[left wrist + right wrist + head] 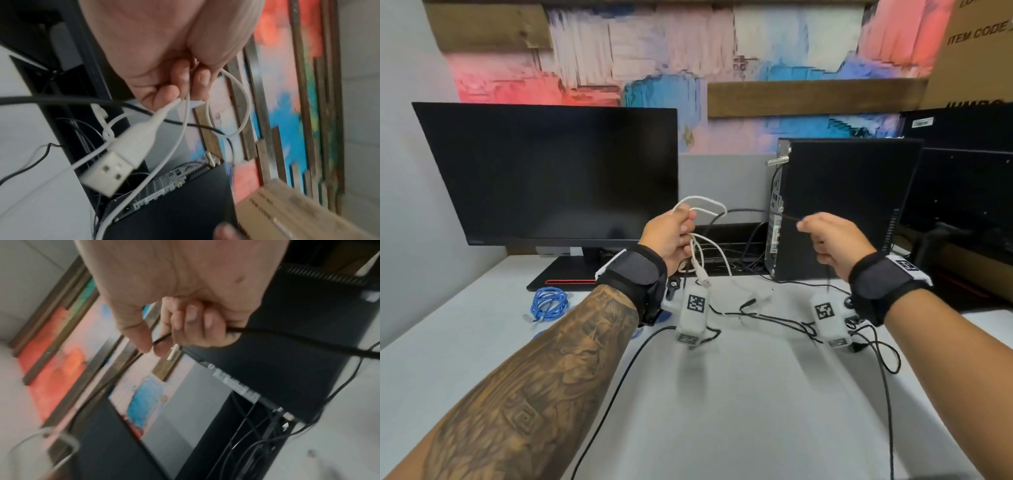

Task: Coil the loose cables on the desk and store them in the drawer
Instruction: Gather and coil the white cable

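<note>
1. white cable (702,205) is gathered in loops in the left hand (671,236), whose fingers (180,76) are curled round the strands; it is held up above the desk (722,411), in front of the monitor (544,171)
2. its usb plug (109,172) hangs free below the fist, and one loop arches above the knuckles
3. black cable (789,217) runs between the two hands; the right hand (832,240) pinches it between thumb and forefinger, the other fingers (191,316) folded over it
4. more of the black cable trails down from the right hand onto the desk, where it lies in loose tangles between the two wrists
5. blue cable (549,303), already coiled, lies on the desk just beside the monitor's base, left of the left forearm
6. black computer tower (839,205) stands upright behind the right hand, with cables behind it
7. the wrist views are blurred, so whether the white and black cables cross or are knotted near the left hand is hard to tell; they seem only to cross
</note>
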The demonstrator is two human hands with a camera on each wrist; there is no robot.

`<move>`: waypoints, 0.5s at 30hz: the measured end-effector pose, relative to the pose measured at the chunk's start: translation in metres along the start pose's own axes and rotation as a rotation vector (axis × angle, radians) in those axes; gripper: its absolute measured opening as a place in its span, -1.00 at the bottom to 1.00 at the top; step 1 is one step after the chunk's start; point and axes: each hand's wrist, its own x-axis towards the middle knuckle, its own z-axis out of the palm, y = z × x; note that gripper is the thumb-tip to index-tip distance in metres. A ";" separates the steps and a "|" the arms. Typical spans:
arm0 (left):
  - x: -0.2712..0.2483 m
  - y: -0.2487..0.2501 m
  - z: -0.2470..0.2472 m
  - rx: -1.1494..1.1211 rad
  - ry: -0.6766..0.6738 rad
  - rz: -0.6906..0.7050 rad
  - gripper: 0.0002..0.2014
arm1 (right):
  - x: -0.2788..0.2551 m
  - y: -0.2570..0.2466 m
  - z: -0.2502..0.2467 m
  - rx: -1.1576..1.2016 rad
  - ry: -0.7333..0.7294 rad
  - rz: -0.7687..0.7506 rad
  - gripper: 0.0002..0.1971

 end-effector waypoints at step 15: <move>-0.006 0.003 -0.002 0.120 -0.048 0.030 -0.72 | -0.013 -0.011 0.033 -0.536 -0.113 -0.169 -0.35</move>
